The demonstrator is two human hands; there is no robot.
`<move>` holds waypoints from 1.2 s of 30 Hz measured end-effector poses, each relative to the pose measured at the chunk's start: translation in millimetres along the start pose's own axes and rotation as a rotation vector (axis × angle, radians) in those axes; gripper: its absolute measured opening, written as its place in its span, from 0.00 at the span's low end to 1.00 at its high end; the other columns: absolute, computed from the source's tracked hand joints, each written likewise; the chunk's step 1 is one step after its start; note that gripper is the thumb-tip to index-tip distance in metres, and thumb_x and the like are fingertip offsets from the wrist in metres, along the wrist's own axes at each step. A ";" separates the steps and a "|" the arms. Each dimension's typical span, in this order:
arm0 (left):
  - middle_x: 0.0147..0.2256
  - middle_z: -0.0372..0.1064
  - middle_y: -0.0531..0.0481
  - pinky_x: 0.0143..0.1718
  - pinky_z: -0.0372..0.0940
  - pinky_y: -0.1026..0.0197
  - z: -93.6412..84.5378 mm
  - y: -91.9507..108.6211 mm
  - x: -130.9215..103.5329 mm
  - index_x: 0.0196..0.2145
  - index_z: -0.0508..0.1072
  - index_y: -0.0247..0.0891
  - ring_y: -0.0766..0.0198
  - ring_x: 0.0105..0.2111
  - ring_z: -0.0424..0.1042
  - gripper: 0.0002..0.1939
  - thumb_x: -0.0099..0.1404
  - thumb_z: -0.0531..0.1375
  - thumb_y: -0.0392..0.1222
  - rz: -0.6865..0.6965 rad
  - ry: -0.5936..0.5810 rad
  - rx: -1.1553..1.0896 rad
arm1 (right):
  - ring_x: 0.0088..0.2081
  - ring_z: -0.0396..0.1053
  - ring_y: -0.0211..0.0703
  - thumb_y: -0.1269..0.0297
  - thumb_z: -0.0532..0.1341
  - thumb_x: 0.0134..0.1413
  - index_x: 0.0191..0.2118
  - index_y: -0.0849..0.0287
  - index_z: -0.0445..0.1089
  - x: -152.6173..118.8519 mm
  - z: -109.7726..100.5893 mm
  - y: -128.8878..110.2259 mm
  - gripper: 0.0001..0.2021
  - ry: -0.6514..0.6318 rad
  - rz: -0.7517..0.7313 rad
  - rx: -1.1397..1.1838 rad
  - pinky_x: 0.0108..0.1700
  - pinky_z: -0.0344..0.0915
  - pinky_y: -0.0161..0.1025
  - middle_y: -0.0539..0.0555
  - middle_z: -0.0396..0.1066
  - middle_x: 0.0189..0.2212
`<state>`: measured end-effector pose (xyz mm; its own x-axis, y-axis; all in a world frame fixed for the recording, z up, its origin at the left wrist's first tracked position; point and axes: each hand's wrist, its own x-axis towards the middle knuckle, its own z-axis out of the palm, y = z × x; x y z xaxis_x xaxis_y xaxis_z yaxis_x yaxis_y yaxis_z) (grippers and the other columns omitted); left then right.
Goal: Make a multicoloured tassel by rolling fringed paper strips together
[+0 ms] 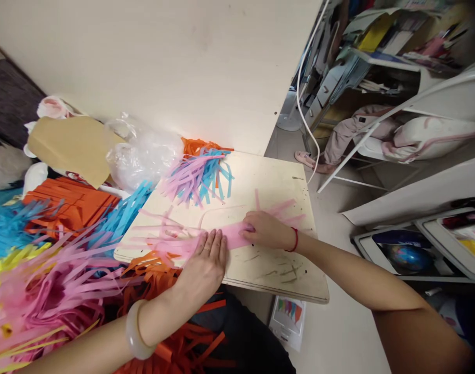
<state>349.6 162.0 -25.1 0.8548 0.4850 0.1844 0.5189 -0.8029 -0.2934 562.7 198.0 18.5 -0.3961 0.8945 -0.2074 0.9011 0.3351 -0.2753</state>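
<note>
A strip of pink fringed tissue paper (234,235) lies across a pale wooden board (274,179), its cut ends spreading out on both sides. My left hand (207,259) presses flat on the paper with its fingers stretched out, a ring and a pale bangle on that arm. At the right part of the strip, my right hand (266,229) is closed on the paper, fingertips curled and mostly hidden. Farther back on the board rests a pink and blue fringed tissue tassel (200,174), with orange tissue (206,146) behind it.
Heaps of pink fringed tissue (54,285), orange tissue (69,205) and blue tissue (122,213) lie at left. Clear plastic bags (144,158) and brown paper (68,145) are behind them. A white cable (300,85) hangs beyond the board. A printed packet (288,319) lies below.
</note>
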 end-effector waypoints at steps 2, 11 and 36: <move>0.53 0.65 0.22 0.55 0.65 0.42 -1.5 -0.5 2.3 0.52 0.68 0.16 0.42 0.55 0.66 0.24 0.60 0.46 0.24 0.000 -0.012 0.011 | 0.28 0.62 0.38 0.67 0.57 0.54 0.23 0.62 0.65 2.7 -2.7 0.2 0.11 -0.013 0.007 -0.013 0.32 0.53 0.34 0.55 0.69 0.25; 0.55 0.63 0.23 0.56 0.63 0.42 -0.8 1.0 11.2 0.53 0.67 0.18 0.45 0.57 0.64 0.26 0.59 0.45 0.22 -0.047 -0.076 -0.014 | 0.22 0.55 0.35 0.69 0.56 0.50 0.18 0.63 0.66 9.9 -18.4 -5.0 0.12 -0.107 0.000 -0.036 0.27 0.49 0.35 0.54 0.68 0.18; 0.51 0.72 0.42 0.56 0.64 0.53 25.7 -49.1 -14.4 0.49 0.73 0.34 0.60 0.51 0.71 0.18 0.70 0.47 0.34 0.009 0.185 -0.391 | 0.40 0.65 0.43 0.70 0.56 0.63 0.35 0.64 0.73 -27.3 35.0 4.7 0.09 0.400 -0.371 -0.044 0.46 0.63 0.38 0.56 0.72 0.36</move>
<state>312.0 203.3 -37.5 0.8252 0.4359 0.3593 0.4399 -0.8949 0.0753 571.6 164.8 -10.0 -0.5984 0.7539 0.2711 0.7238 0.6538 -0.2205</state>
